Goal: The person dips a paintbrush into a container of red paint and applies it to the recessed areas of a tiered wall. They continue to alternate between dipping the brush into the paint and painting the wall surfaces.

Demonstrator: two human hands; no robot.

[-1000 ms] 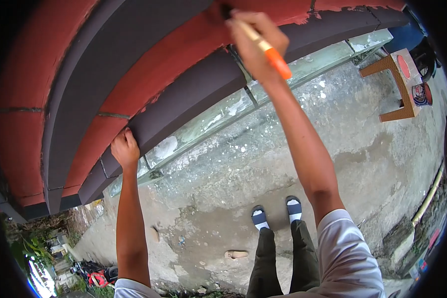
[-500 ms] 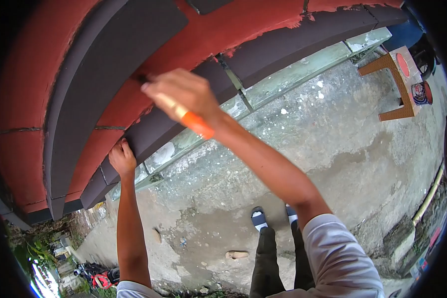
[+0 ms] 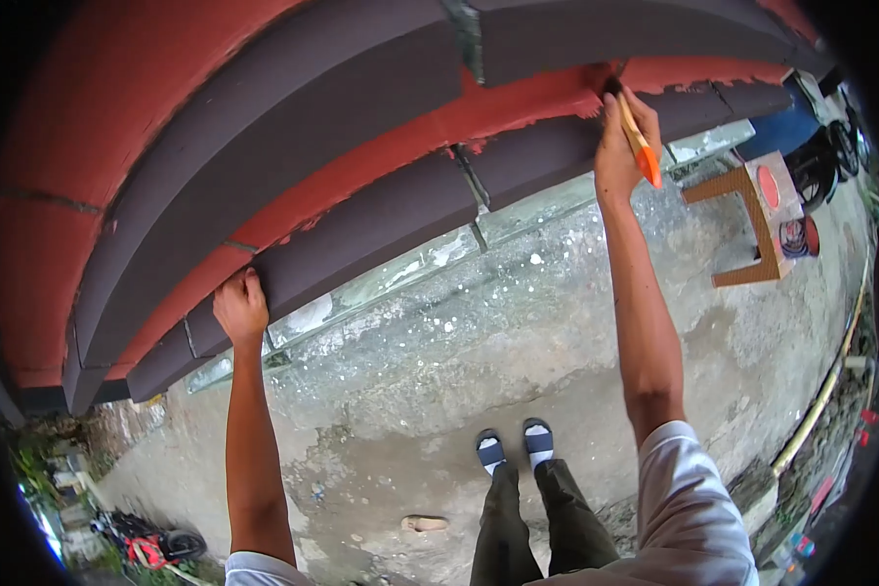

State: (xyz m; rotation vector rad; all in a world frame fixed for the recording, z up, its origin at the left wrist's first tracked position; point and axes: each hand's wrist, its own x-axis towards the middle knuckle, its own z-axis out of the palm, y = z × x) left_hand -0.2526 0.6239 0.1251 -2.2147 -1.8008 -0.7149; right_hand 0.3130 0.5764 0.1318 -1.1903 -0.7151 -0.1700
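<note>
My right hand [image 3: 627, 146] is closed around a paintbrush [image 3: 641, 143] with a wooden handle and an orange end. The dark bristles meet the red painted strip [image 3: 518, 103] near its right part, where the paint edge is ragged. On the left, my left hand [image 3: 240, 307] has its fingers curled over the edge of the dark purple-brown ledge [image 3: 381, 205]. Above the red strip runs another dark band [image 3: 293, 127], with more red wall [image 3: 68, 146] beyond it.
A brown plastic stool [image 3: 752, 230] stands on the right, with a small container [image 3: 797, 237] beside it. Motorcycles appear at right [image 3: 820, 176] and lower left [image 3: 146, 542]. A loose sandal [image 3: 425, 523] lies on the concrete floor [image 3: 381, 391] near my feet. A long pole [image 3: 825, 386] lies at far right.
My right hand has carried the paintbrush far to the right along the red strip. My left hand still grips the ledge. The view has shifted, and both feet now show fully.
</note>
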